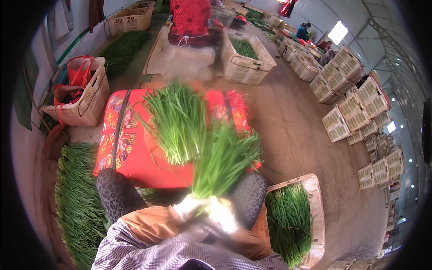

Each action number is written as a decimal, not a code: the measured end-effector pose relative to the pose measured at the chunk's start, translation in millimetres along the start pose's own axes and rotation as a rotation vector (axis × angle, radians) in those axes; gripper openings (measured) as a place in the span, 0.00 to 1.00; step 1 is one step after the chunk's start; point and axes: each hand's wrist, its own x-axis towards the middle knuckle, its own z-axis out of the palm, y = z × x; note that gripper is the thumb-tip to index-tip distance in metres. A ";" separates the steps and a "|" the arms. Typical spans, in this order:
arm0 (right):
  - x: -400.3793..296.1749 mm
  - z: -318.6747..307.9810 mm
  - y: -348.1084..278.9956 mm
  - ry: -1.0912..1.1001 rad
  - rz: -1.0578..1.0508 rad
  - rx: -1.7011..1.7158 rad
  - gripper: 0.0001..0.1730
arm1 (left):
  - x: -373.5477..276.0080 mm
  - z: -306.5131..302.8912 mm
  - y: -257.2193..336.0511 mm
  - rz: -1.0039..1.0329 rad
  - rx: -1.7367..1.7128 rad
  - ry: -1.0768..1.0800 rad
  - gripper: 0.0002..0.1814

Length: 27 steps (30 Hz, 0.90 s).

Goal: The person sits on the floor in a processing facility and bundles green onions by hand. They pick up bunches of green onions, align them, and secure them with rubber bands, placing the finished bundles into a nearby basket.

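A bunch of green leafy stalks, probably Chinese chives [219,158], is gripped at its pale base close to my lap. My left hand [190,206], in a white glove, closes on one side of the base. My right hand [222,212], gloved too and blurred by motion, closes on the other side. Beyond them a second pile of chives [177,125] lies on a red patterned box [158,173], its cut white ends towards me. The held leaves fan out over the box's near right part.
Left of my knees lies a long heap of chives [79,202]. A plastic crate of chives [315,209] stands at my right. Ahead are another crate [248,69] and a person in red [190,20]. Crates are stacked [354,111] along the right; a crate with red bags [91,108] stands left.
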 end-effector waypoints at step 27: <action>30.6 -135.7 -111.9 0.341 -0.808 -1.005 0.27 | -29.9 -26.6 12.7 -0.033 0.059 -0.100 0.20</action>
